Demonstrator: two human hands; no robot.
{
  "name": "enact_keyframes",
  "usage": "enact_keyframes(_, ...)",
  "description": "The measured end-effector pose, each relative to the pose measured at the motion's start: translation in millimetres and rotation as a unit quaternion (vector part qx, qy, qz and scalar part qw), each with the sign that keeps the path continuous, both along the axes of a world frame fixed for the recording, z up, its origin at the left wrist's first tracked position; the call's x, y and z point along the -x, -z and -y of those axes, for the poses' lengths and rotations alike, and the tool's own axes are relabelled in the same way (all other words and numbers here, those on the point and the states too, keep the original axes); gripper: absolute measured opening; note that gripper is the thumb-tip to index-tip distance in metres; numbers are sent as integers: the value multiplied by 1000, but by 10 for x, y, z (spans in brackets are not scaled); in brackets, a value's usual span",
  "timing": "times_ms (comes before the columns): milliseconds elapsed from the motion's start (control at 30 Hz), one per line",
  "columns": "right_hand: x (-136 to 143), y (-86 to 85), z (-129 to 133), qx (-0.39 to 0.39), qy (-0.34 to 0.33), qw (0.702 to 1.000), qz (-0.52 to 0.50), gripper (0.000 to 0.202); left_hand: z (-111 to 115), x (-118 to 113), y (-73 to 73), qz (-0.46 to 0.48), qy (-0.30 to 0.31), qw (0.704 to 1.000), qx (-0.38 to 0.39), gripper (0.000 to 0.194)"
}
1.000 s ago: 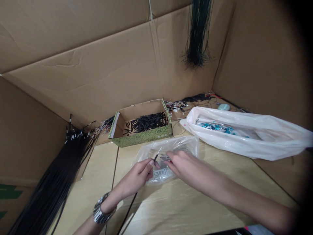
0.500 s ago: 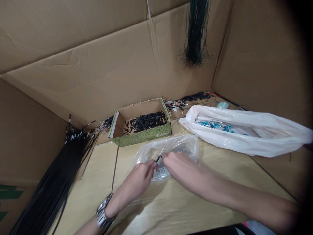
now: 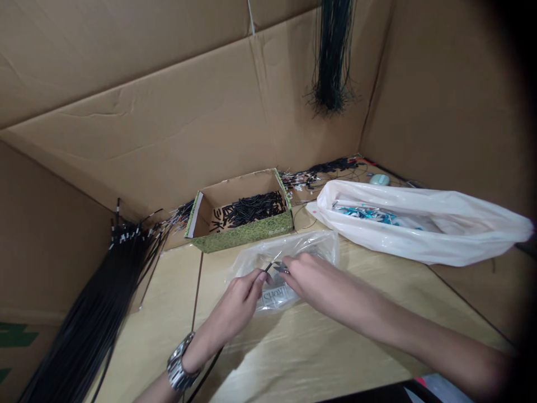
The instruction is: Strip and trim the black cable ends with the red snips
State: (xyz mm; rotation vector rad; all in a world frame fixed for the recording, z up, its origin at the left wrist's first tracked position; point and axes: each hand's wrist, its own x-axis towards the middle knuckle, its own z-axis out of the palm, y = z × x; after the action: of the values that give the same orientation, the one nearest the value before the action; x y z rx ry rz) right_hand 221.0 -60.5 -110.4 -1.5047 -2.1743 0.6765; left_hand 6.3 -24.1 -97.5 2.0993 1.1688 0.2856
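Between thumb and index finger my left hand (image 3: pixel 247 288) pinches a thin black cable (image 3: pixel 269 268), whose tip points up and right; a length of it trails below my wrist. My right hand (image 3: pixel 302 272) is closed on a small metal cutting tool (image 3: pixel 281 268) with its jaws beside the cable tip; whether they touch cannot be made out. Both hands are over a clear plastic bag (image 3: pixel 255 254) with printed letters, lying on the table.
Behind the bag stands a green patterned box (image 3: pixel 243 235) holding short black pieces. A white bag (image 3: pixel 440 246) with blue items lies at the right. Black cables (image 3: pixel 96 291) are bundled at the left. Dark wires (image 3: pixel 333 61) hang before the cardboard wall (image 3: pixel 168 112).
The tool's jaws now show in my right hand, slightly right of the cable. The white piece at the cable tip no longer shows. More cable is visible below my left wrist.
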Motion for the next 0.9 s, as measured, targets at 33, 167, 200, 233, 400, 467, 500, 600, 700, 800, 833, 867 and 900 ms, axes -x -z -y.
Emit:
enact_keyframes(33,7,-2,-2,-9,1,1000,3,19,-1,2,13,-1,0,1000,1,42)
enact_keyframes(167,35,-30,-12,-31,6,999,28,19,2,10,45,-6,-1,1000,3,42)
enact_keyframes(200,42,-46,-10,-33,8,999,33,20,3,8,45,-7,-1,1000,3,42)
enact_keyframes(233,51,-66,-4,-36,8,999,38,20,5,6,43,-8,-2,1000,4,42)
enact_keyframes(400,116,-199,50,-37,0,998,55,26,12,-8,19,-19,0,1000,9,41)
enact_keyframes(467,156,-235,54,-30,0,997,69,28,11,-13,21,-22,0,1000,9,41)
enact_keyframes(500,173,-247,49,-25,0,997,76,28,9,-16,25,-23,0,1000,8,41)
enact_keyframes(600,191,-254,21,-16,6,996,85,26,4,-25,38,-20,-9,1000,4,41)
enact_keyframes(700,152,-226,8,-20,19,996,79,24,-2,-27,33,-8,-21,1000,-3,37)
enact_keyframes(800,105,-166,19,-27,31,997,64,24,-12,-15,24,3,-22,1000,5,34)
enact_keyframes(833,95,-141,26,-29,34,997,57,24,-16,-10,24,6,-21,1000,10,36)
enact_keyframes(867,88,-116,32,-31,36,998,50,23,-21,-4,27,9,-22,1000,16,39)
enact_keyframes(900,83,-92,36,-31,37,998,43,23,-25,0,32,13,-23,999,23,41)
